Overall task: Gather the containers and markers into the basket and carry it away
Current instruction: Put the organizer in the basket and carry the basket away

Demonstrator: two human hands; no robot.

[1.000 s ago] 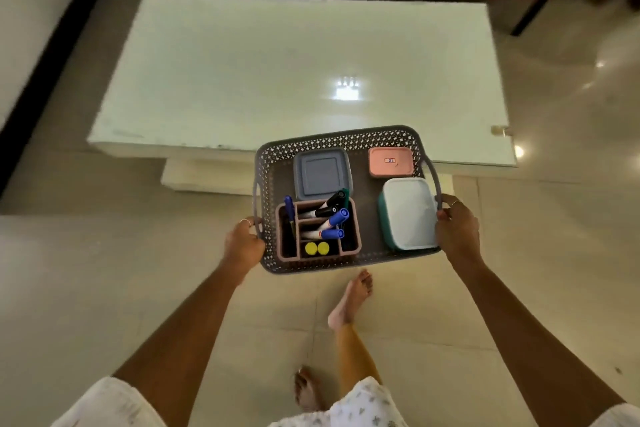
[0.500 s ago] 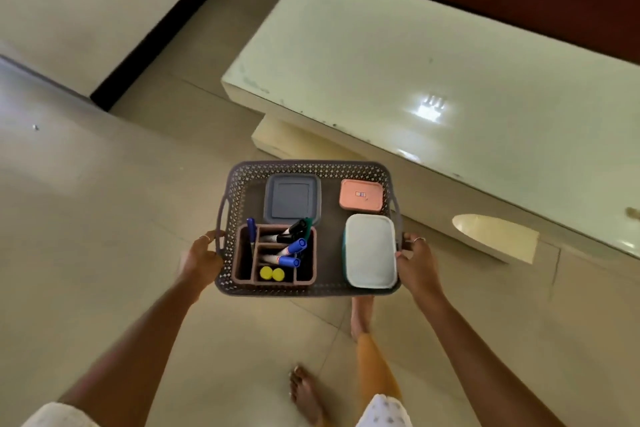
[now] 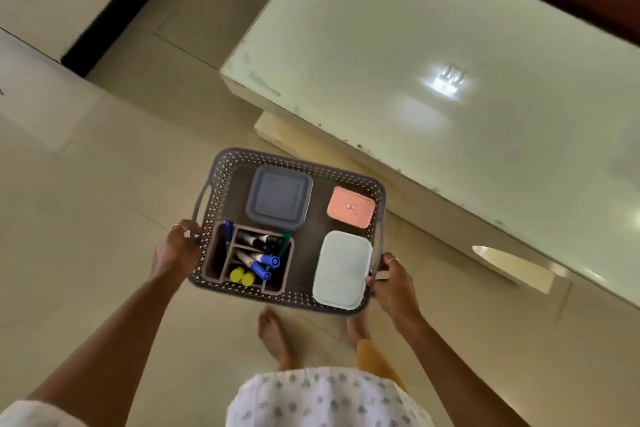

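Basket (image 3: 221, 180) of grey perforated plastic is held in the air above the tiled floor (image 3: 86, 201), the left hand (image 3: 175, 251) curled round its left handle and the right hand (image 3: 393, 284) gripping the right one. Inside, a pink divided caddy (image 3: 289, 272) holds markers (image 3: 258, 262) nearest the left hand; a white-lidded container (image 3: 343, 269) sits by the right, with a grey-lidded container (image 3: 278, 196) and a small pink box (image 3: 350, 206) beyond. A pale low table (image 3: 450, 45) stands just beyond the basket.

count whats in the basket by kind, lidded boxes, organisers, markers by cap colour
In the basket:
lidded containers: 3 (grey, pink, white)
marker organiser: 1
blue-capped markers: 3
black-capped markers: 2
yellow-capped markers: 2
green marker: 1
Total: 12
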